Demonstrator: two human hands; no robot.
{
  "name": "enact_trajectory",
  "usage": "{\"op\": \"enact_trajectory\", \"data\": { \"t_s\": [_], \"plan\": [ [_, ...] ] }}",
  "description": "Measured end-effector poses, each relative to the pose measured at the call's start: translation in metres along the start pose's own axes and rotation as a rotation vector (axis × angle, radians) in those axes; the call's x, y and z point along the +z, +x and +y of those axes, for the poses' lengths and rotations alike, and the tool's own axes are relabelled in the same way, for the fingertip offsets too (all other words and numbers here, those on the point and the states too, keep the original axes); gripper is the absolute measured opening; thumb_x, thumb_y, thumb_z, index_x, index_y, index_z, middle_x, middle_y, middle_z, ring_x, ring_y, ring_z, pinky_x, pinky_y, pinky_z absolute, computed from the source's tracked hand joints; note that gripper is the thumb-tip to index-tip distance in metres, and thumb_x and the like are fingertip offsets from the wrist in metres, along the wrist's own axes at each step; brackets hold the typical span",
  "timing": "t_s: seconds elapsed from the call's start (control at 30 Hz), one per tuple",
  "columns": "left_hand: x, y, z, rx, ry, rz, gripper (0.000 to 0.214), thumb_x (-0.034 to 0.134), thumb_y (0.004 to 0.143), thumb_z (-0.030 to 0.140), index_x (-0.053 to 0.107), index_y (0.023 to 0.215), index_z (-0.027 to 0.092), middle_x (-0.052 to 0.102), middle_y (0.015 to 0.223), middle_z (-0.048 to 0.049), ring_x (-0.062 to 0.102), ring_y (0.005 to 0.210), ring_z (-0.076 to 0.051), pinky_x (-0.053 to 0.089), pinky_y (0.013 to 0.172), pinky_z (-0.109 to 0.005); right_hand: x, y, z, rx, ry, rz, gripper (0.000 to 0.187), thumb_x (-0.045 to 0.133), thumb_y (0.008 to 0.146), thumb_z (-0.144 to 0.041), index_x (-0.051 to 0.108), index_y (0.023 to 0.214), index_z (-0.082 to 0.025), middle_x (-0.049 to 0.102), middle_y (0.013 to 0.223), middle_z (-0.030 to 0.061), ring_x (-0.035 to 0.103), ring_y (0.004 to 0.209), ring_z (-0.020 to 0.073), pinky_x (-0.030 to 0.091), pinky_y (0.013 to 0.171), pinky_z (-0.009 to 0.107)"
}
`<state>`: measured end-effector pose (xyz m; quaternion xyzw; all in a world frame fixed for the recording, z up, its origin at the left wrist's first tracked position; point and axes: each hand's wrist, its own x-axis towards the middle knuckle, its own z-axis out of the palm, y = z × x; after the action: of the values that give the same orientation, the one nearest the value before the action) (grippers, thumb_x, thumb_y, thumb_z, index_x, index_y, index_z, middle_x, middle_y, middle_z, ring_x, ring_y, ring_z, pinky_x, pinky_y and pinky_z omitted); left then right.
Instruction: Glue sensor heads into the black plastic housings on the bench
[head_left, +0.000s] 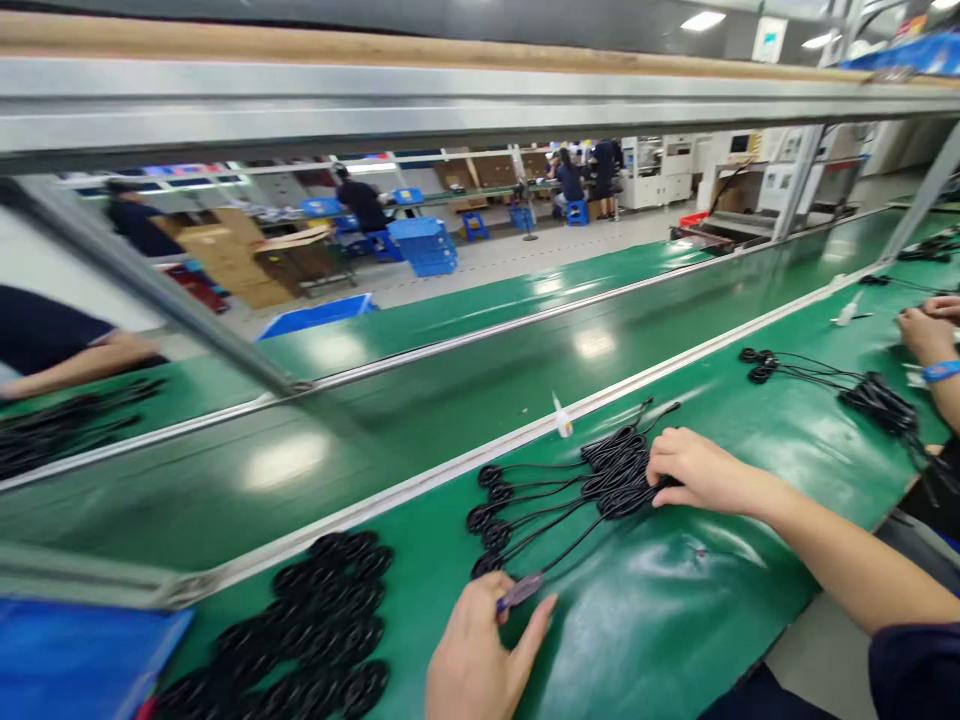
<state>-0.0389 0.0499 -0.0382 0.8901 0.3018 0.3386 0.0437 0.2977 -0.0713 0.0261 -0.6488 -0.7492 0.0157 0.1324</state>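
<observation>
item: black cable bundles (619, 465), several, wound and laid side by side on the green worktop (757, 570); this group is the landmark for the places below.
attached: round black ends (478, 519), on single leads running out from the left side of the bundles.
right hand (703, 473): at the right end of the bundles, fingers and thumb together, clamped on the black cable there.
left hand (476, 650): nearer the wearer than the bundles and to their left; thumb spread apart from the fingers. one translucent purple handle (520, 594) lies against the fingers; cannot tell whether they are clamped on it.
black ring-shaped parts (300, 630): one heap, left of the bundles, well apart from them.
white nozzle bottle (562, 416): one, just beyond the bundles, beside the pale rail (420, 482).
green conveyor belt (450, 420): beyond the bundles, past the rail.
second cable bundle (877, 402): right of the bundles, well apart.
co-worker's hand (928, 332): farther right of the bundles, with blue wristband (943, 371); its hold cannot be made out.
blue bin (82, 650): far left of the bundles, partly in view.
</observation>
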Motion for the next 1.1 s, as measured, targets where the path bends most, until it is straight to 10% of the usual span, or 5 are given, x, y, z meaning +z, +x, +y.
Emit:
{"op": "enact_trajectory", "data": {
  "t_s": [0.3,0.7,0.97,1.1],
  "plan": [
    [-0.009,-0.018,-0.004,-0.158,0.018,-0.085,0.014,0.069,0.087,0.025,0.055,0.089,0.024,0.070,0.096,-0.0056,0.066,0.084,-0.024,0.056,0.071,-0.036,0.033,0.003,0.010,-0.105,0.118,0.256,0.019,0.064,0.097,-0.043,0.067,0.099,-0.024,0.068,0.096,0.0050,0.059,0.089,0.0216,0.043,0.081,0.037],
    [-0.003,-0.012,-0.042,-0.438,0.118,0.037,0.014,0.062,0.091,0.031,0.054,0.098,0.022,0.060,0.085,-0.0027,0.064,0.074,-0.022,0.056,0.067,-0.035,0.072,0.020,-0.018,-0.095,0.029,0.457,0.016,0.058,0.101,-0.035,0.066,0.107,-0.023,0.071,0.103,0.0065,0.064,0.093,0.0223,0.045,0.081,0.038],
    [-0.010,0.005,-0.023,-0.380,0.056,0.099,0.021,0.053,0.100,0.039,0.050,0.087,0.022,0.053,0.074,0.0020,0.055,0.063,-0.016,0.048,0.062,-0.027,0.055,0.023,0.011,0.160,-0.079,0.507,0.027,0.058,0.100,-0.043,0.069,0.115,-0.024,0.069,0.112,0.0088,0.060,0.099,0.0254,0.042,0.086,0.040],
    [0.001,0.006,0.004,-0.136,-0.108,-0.106,0.035,0.056,0.098,0.041,0.045,0.070,0.024,0.044,0.059,0.0063,0.047,0.049,-0.013,0.037,0.051,-0.024,0.040,0.018,0.054,0.412,-0.219,0.519,0.030,0.056,0.100,-0.048,0.069,0.112,-0.024,0.068,0.113,0.0075,0.061,0.103,0.0216,0.047,0.092,0.039]
  ]
}}
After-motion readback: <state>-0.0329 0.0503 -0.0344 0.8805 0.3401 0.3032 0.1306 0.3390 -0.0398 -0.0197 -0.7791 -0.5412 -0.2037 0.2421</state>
